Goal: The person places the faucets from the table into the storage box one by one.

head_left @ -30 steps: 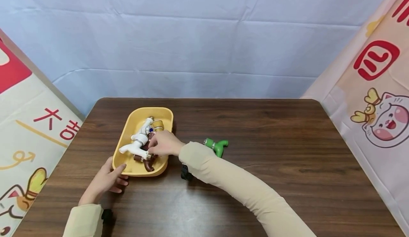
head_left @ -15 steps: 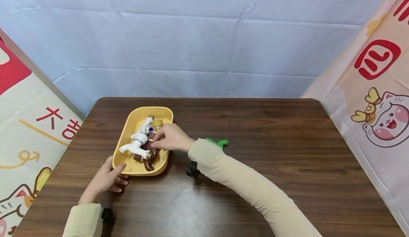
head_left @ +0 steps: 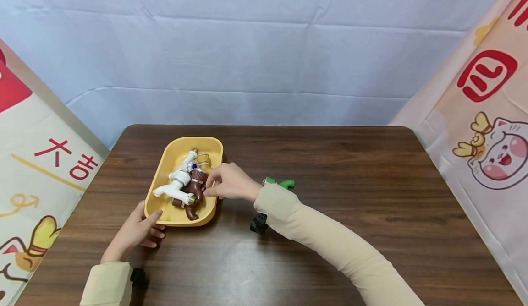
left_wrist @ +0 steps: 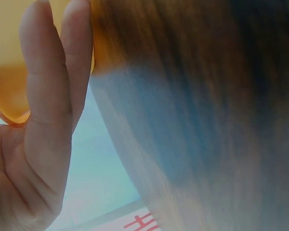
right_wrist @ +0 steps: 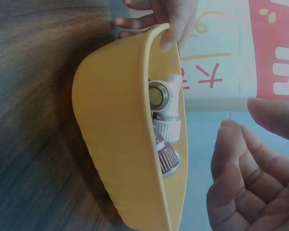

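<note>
A yellow plastic basin [head_left: 165,159] stands at the table's left side, holding several taps. My left hand [head_left: 134,229] grips its near left corner, thumb over the rim and fingers against the outside, as the left wrist view also shows of those fingers [left_wrist: 48,91]. Inside lie white taps [head_left: 175,188], brown taps [head_left: 199,180] and a yellow-capped one [head_left: 203,160]. Over the basin's right rim hovers my right hand [head_left: 234,182]. In the right wrist view its thumb and loosely curled fingers [right_wrist: 231,149] are apart, with nothing between them.
A green tap [head_left: 286,184] lies on the dark wood table [head_left: 350,173], right of the basin, partly hidden behind my right sleeve [head_left: 276,200]. A pale cloth [head_left: 264,68] hangs behind the table. Printed banners [head_left: 491,145] flank both sides.
My right hand has drawn back rightward from the taps to the basin's right rim, uncovering a brown tap. My left hand stays on the basin's corner.
</note>
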Motion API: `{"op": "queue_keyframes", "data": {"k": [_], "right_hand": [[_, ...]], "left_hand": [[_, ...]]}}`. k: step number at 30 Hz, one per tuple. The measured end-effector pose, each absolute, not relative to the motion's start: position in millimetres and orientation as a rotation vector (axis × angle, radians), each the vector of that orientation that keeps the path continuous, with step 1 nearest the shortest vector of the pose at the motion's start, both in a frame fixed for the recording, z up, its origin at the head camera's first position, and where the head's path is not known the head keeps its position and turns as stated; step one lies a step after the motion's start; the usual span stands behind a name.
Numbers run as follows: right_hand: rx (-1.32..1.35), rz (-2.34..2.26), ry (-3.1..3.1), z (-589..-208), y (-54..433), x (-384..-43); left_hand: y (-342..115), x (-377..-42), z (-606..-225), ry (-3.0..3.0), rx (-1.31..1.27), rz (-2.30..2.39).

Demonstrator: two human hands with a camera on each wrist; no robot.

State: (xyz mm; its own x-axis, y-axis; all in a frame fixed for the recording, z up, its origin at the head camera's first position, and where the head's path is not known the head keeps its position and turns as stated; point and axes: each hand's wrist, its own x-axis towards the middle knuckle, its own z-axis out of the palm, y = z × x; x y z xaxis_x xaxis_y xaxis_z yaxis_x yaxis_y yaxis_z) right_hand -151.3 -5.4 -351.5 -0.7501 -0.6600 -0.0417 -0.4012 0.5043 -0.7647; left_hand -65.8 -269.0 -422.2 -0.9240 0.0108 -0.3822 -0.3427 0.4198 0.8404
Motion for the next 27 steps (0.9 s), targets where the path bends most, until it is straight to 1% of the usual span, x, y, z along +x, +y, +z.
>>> {"op": "queue_keyframes", "data": {"k": [15, 27], "right_hand": [[-0.956, -1.193, 2.451, -354, 13, -138], [-0.931, -1.246, 2.419, -351, 27, -134]], "left_hand": [[-267, -68, -425, 2.353, -0.287, 1.513], [-270, -66, -425, 2.345, -0.319, 1.5]]}}
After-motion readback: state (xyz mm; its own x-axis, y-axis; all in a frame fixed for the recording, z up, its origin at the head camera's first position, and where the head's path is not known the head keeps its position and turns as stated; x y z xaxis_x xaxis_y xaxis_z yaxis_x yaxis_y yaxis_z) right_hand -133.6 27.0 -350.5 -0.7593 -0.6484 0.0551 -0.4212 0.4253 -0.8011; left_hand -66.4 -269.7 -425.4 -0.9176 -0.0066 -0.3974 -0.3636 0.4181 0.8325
